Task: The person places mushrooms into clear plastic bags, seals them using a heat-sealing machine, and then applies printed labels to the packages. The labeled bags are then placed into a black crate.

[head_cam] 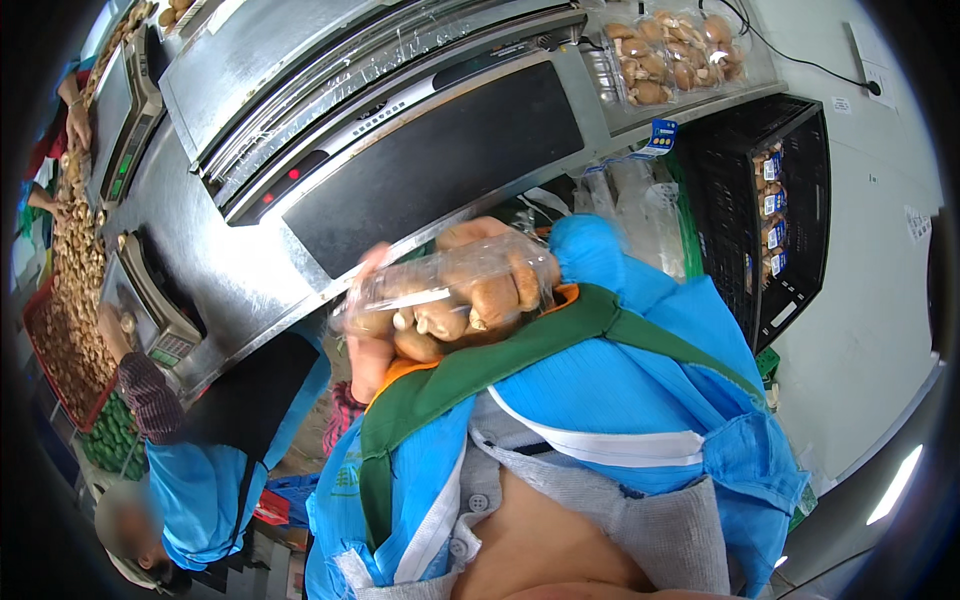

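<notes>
A clear plastic-wrapped tray pack of brown mushrooms (442,300) is held tilted close to my chest, in front of the green-strapped apron. My left hand (369,364) grips its left end. My right hand (476,231) holds the far side and right end, with a blue sleeve at the wrist. Film glare and motion blur hide some of the fingers. Just beyond the pack lies the black plate (442,165) of a film wrapping machine (300,157), whose film roll lies behind it.
Packed mushrooms (671,56) stand at the back right. A black crate (795,225) holds several labelled packs. At left, a co-worker (202,480) reaches to a scale (154,307); another scale (124,150) stands behind, near loose mushrooms (75,300) and another person's hands (77,124).
</notes>
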Demonstrator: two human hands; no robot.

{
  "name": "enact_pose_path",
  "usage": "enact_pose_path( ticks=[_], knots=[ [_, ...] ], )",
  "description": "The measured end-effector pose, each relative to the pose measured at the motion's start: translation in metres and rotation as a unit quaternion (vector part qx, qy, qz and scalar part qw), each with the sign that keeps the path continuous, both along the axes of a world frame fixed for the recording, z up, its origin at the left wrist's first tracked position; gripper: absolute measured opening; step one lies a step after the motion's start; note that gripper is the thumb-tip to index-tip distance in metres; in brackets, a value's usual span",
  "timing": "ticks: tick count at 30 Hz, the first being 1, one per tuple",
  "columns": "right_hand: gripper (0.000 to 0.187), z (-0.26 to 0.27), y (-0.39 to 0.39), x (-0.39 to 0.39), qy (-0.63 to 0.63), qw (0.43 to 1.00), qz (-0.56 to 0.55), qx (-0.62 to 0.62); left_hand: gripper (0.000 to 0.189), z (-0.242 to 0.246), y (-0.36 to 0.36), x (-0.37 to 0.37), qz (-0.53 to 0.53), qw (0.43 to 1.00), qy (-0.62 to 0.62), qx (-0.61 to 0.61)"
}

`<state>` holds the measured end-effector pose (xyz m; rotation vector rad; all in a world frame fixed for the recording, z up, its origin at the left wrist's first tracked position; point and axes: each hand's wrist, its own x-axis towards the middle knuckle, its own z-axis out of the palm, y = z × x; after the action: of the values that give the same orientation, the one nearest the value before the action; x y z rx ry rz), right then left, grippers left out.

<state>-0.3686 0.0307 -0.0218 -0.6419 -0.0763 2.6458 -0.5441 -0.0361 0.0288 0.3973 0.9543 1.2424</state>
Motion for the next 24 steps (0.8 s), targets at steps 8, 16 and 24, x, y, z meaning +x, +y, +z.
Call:
enact_pose_path(
  ticks=[8, 16, 24],
  knots=[
    [0.051, 0.058, 0.052, 0.07, -0.115, 0.912, 0.095, 0.382, 0.057, -0.011, -0.009, -0.004, -0.119, 0.991, 0.03, -0.061],
    [0.027, 0.029, 0.138, 0.163, -0.281, 0.878, -0.26, 0.289, 0.083, 0.005, 0.074, 0.052, -0.169, 0.985, 0.04, 0.023],
    [0.026, -0.087, 0.352, 0.363, -0.419, 0.66, -0.585, 0.215, 0.042, -0.019, 0.089, 0.065, -0.058, 0.993, 0.07, -0.07]
  ],
)
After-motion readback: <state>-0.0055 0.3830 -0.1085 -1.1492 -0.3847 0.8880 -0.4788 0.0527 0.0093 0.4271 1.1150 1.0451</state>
